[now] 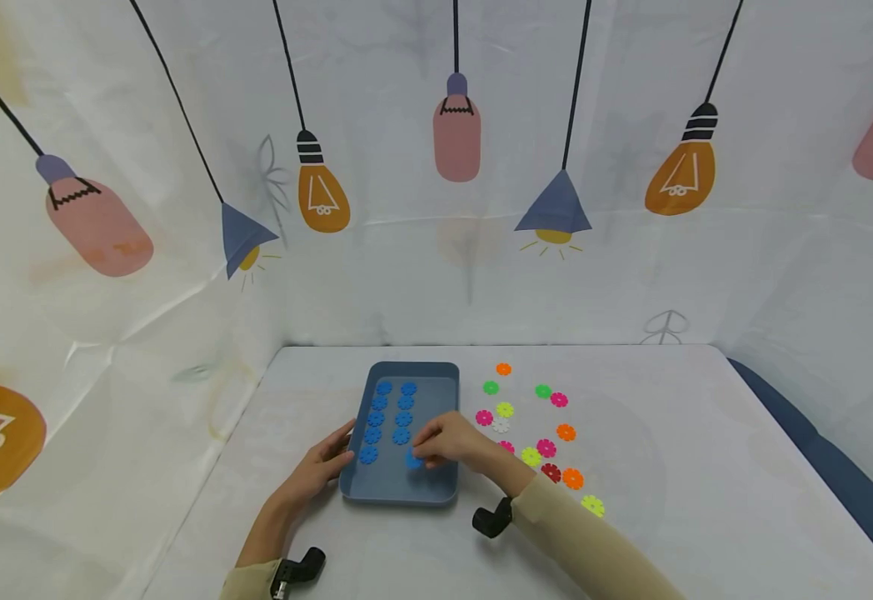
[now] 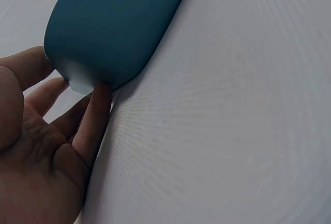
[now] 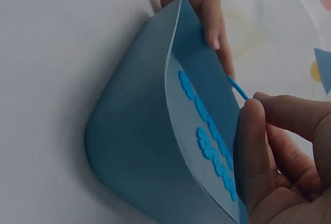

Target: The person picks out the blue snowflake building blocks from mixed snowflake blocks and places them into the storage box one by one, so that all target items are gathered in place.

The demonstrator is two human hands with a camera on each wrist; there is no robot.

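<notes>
A blue-grey tray (image 1: 436, 392) lies on the table, with two columns of blue flower-shaped discs (image 1: 403, 418) in it. My left hand (image 1: 320, 462) holds the tray by its left side. In the left wrist view, the fingers (image 2: 94, 118) bear on the outer wall, and the thumb tip laps over the rim in the head view. Over the tray's near right part, my right hand (image 1: 447, 442) pinches one blue flower-shaped disc (image 3: 238, 88) between thumb and fingertips. That disc shows edge-on in the right wrist view, raised above the tray floor.
Right of the tray, several loose flower-shaped discs in orange (image 1: 566, 432), green (image 1: 491, 387), pink (image 1: 546, 448), yellow (image 1: 531, 456), white (image 1: 500, 425) and dark red (image 1: 551, 472) lie scattered on the white table (image 1: 676, 467). A lamp-printed sheet (image 1: 384, 283) hangs behind.
</notes>
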